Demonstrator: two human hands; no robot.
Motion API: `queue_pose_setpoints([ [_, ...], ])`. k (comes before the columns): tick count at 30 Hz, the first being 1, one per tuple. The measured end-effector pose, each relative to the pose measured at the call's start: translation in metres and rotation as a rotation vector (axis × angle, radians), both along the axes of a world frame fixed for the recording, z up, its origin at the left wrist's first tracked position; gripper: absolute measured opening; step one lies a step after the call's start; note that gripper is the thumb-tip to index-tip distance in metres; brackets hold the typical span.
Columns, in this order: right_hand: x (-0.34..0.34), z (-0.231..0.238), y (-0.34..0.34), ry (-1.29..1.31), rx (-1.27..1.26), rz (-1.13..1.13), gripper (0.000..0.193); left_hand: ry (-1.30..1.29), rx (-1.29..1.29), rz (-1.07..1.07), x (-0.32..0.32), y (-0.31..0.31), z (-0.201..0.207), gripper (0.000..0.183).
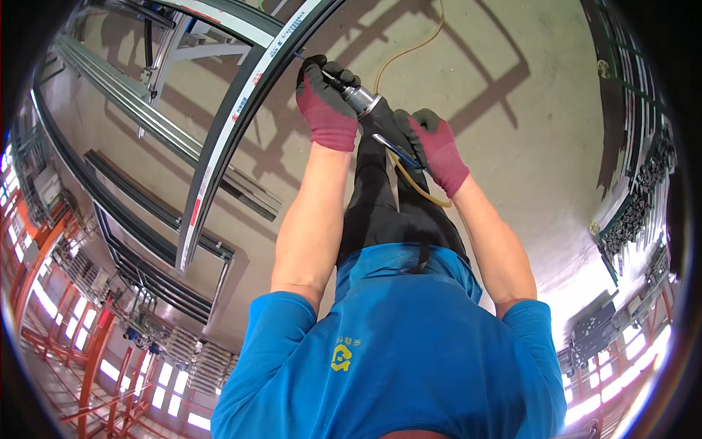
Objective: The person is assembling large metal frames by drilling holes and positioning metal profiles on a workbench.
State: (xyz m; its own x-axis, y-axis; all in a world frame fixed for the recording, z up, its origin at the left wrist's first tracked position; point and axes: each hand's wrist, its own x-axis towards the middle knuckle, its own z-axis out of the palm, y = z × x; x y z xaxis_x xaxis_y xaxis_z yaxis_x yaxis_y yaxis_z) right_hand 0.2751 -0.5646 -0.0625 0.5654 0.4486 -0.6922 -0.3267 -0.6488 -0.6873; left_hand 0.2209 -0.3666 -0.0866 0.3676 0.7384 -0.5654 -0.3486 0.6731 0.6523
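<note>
Both my hands wear red gloves with dark fingertips. My left hand (327,106) is closed around the front end of a grey air-driven screwdriver (363,100), close to its thin bit. The bit tip touches the edge of a long dark metal frame profile (241,110) that runs diagonally from the top middle down to the left. My right hand (437,148) grips the black rear body of the same tool, by its blue lever. A yellow hose (409,51) leaves the tool's rear and loops away over the concrete floor.
More dark and silver frame profiles (139,110) lie on racks to the left. A white metal stand (172,51) is at the top left. Stacked dark profiles (636,212) stand at the right. My black trousers and blue shirt fill the lower middle.
</note>
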Motion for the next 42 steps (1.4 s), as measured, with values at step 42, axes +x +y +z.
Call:
queue_pose_setpoints([
  [42, 0.02, 0.054, 0.038, -0.027, 0.075, 0.181, 0.052, 0.81, 0.54, -0.415, 0.016, 0.282, -0.006, 0.023],
])
